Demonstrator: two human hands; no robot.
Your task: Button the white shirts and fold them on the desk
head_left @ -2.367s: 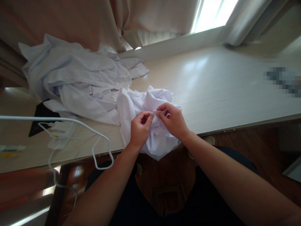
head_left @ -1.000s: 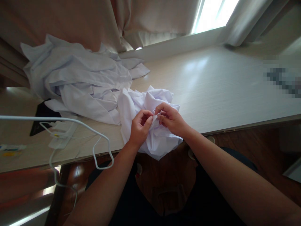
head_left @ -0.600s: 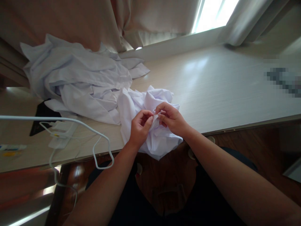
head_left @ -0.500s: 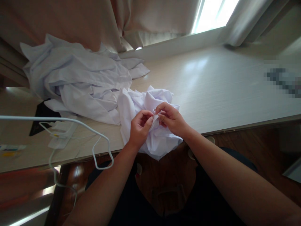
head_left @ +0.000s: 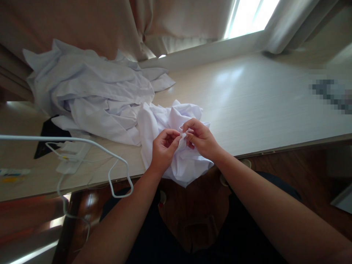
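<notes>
A bunched white garment (head_left: 189,170) lies at the table's front edge, its lower part hanging over. My left hand (head_left: 165,148) pinches a small raised fold of its cloth between thumb and fingers. Close beside it, my right hand (head_left: 200,139) grips the same bit of cloth with thumb and forefinger. The fingertips of both hands nearly meet there; any button or seam between them is too small to make out.
More crumpled white clothes (head_left: 101,84) are heaped at the back left of the pale table (head_left: 261,102). A white cable (head_left: 90,141) arcs across the left, near a white power strip (head_left: 73,159) and a dark flat item (head_left: 46,143). Beige curtains (head_left: 187,22) hang behind.
Both hands have shifted very slightly at the pinched cloth, the left fingertips moving a little to the right. The garment and the heap behind stay in place.
</notes>
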